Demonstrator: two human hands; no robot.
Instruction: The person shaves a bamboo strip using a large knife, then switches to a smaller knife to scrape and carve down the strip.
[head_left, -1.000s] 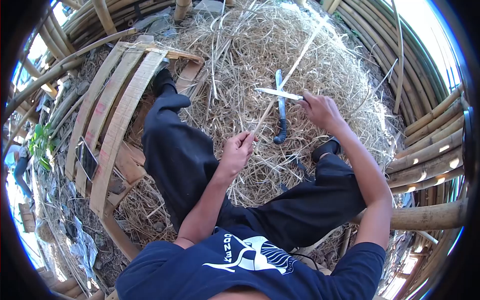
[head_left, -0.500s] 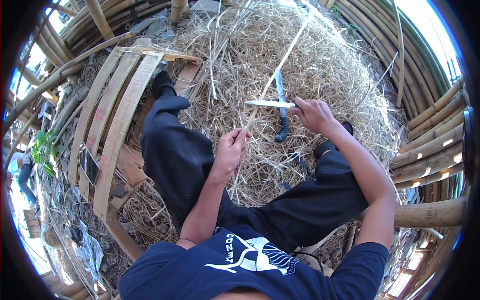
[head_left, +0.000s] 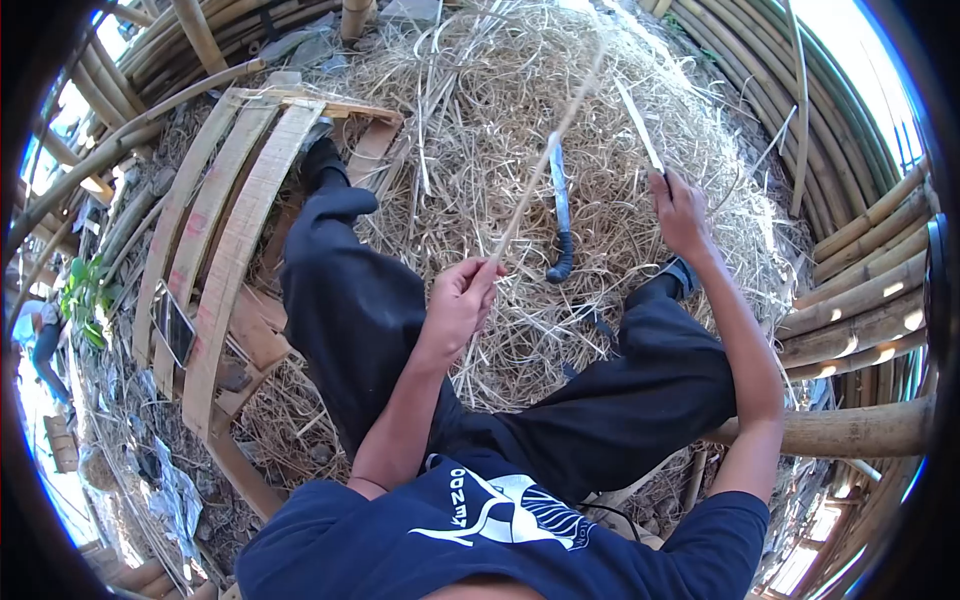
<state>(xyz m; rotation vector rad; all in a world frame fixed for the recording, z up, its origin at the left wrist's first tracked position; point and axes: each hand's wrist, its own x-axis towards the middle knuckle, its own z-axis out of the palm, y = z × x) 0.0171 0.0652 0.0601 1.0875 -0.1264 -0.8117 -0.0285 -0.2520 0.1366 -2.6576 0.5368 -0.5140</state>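
My left hand (head_left: 460, 308) is closed around the near end of a long, thin bamboo strip (head_left: 522, 205), which slants up and away over the shavings. My right hand (head_left: 682, 218) grips a knife (head_left: 638, 122) by its handle, the pale blade pointing forward and apart from the strip. Between my feet a second, longer blade with a dark wrapped handle (head_left: 562, 210) lies on the pile of bamboo shavings (head_left: 480, 110). The strip crosses in front of its tip.
A slatted wooden bench (head_left: 225, 265) stands to my left, with a phone (head_left: 174, 325) on its slats. Bamboo poles (head_left: 860, 325) form a wall on the right. At the far left edge another person (head_left: 47, 345) is partly visible beyond a green plant (head_left: 85, 300).
My right hand has swung the knife forward and to the right, off the strip. The strip's far part is slightly blurred and shifted left; my left hand stays in place.
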